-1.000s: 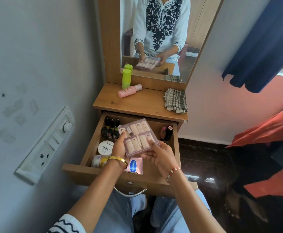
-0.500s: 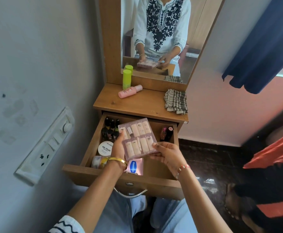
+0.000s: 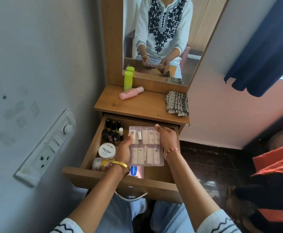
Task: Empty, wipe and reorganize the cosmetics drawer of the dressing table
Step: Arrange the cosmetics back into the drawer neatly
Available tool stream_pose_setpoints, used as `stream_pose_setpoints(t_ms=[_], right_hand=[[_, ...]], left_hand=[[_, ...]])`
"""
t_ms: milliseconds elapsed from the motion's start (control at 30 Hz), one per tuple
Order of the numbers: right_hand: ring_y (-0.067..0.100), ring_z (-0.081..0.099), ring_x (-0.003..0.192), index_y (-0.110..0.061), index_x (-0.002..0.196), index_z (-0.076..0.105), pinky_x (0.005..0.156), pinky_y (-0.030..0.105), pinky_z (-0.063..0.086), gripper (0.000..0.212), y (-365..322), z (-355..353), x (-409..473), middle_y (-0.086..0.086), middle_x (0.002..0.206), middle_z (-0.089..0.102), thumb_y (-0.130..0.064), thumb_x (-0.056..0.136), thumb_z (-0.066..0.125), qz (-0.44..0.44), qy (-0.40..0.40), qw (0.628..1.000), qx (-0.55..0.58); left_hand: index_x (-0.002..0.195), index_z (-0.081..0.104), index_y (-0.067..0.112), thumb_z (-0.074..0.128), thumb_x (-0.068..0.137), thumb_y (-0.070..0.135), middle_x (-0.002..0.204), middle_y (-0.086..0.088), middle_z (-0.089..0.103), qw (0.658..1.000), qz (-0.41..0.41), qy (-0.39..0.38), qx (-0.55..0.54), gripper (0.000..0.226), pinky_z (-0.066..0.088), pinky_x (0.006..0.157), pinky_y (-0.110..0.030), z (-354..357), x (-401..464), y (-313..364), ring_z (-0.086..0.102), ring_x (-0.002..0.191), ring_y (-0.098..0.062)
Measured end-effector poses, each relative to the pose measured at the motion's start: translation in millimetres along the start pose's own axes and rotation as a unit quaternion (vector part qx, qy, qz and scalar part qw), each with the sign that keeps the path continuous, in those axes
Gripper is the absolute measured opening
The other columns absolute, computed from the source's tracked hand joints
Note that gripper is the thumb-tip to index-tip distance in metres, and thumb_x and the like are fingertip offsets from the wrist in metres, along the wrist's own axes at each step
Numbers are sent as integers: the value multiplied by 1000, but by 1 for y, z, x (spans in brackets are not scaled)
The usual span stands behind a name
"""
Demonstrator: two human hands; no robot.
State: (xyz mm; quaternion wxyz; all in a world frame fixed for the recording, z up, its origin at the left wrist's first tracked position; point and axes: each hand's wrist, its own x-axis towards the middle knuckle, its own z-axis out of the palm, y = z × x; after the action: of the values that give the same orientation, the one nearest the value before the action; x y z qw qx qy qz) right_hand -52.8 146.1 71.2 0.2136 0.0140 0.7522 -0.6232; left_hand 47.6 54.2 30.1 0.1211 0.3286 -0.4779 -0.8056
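Both hands grip the pack (image 3: 145,146) by its long edges, left hand (image 3: 124,149) and right hand (image 3: 168,140) equally near, holding it seemingly just above the open drawer (image 3: 93,148), long axis pointing away toward the tabletop (image 3: 142,106).

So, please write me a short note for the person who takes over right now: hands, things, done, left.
Left hand and right hand: both grip the clear pack of nail sets above the open drawer.
In the drawer: nail polish bottles, white jar, Vaseline box.
On the top: green bottle, pink bottle, checked cloth.
Done: drawer partly emptied, it seems.
Left: finish emptying, wipe, reorganize.
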Motion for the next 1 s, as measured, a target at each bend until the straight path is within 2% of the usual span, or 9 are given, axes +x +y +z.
stream_pose_setpoints(t_ms=[67, 167, 333, 367, 400, 433, 733, 900, 1000], right_hand=[[11, 57, 56, -9, 82, 62, 40, 10, 42, 24, 4, 2, 0, 2, 68, 62, -33, 85, 63, 8, 11, 1000, 18], [18, 58, 63, -11, 72, 55, 60, 25, 48, 26, 5, 3, 2, 7, 70, 60, -31, 86, 63, 13, -1, 999, 31], [9, 63, 61, -10, 86, 62, 57, 21, 47, 20, 9, -5, 0, -3, 61, 55, -30, 86, 62, -5, -33, 999, 30], [16, 60, 90, -5, 87, 63, 59, 21, 46, 25, 10, -6, -1, 0, 61, 53, -30, 87, 62, -10, -44, 999, 19], [8, 39, 60, -4, 85, 64, 62, 23, 46, 26, 12, -7, -2, 2, 64, 54, -30, 87, 61, -13, -60, 998, 6], [15, 61, 66, -9, 78, 63, 63, 24, 47, 24, 12, -7, -3, 3, 68, 59, -31, 87, 60, -14, -72, 997, -3], [15, 55, 61, -15, 65, 56, 60, 24, 45, 28, 10, -3, -3, 2, 67, 59, -31, 87, 60, -37, -66, 997, -33], [24, 58, 76, -12, 74, 58, 77, 35, 49, 28, 10, -3, 0, 11, 82, 62, -37, 86, 60, -6, -85, 996, -41], [24, 63, 78, -13, 82, 56, 84, 37, 50, 33, 12, -6, -1, 10, 83, 64, -46, 85, 57, 42, -123, 990, -47]], left_hand=[[94, 63, 22, 34, 93, 47, 90, -7, 69, 1000, -4, 3, 0, 38, 51, 62, -33, 0, 1, -1, 67, 82, -23], [99, 62, 21, 35, 93, 48, 91, -8, 69, 1000, -4, 8, 5, 39, 52, 63, -34, -1, 1, -1, 67, 83, -24], [100, 63, 15, 35, 91, 53, 98, -13, 68, 999, 20, 21, -24, 48, 51, 83, -43, -3, 3, 2, 65, 92, -29], [100, 63, 13, 34, 91, 54, 97, -14, 68, 999, 29, 29, -21, 51, 52, 82, -42, -3, 4, 3, 66, 90, -29], [99, 64, 13, 34, 91, 53, 94, -13, 68, 998, 40, 40, -7, 51, 53, 77, -39, -4, 5, 3, 66, 86, -27], [98, 64, 13, 34, 91, 53, 90, -12, 69, 997, 51, 51, 14, 50, 54, 71, -36, -4, 6, 2, 67, 82, -24], [61, 46, 15, 39, 91, 47, 47, 6, 58, 985, 99, 105, 91, 44, 44, 54, -24, -5, 11, 0, 59, 45, -2], [61, 46, 14, 40, 92, 46, 59, 2, 59, 983, 88, 129, 100, 45, 43, 47, -19, -5, 13, 0, 59, 51, -8], [65, 50, 13, 37, 92, 51, 66, -1, 60, 981, 60, 154, 101, 48, 39, 50, -23, -7, 14, -1, 59, 61, -12]])
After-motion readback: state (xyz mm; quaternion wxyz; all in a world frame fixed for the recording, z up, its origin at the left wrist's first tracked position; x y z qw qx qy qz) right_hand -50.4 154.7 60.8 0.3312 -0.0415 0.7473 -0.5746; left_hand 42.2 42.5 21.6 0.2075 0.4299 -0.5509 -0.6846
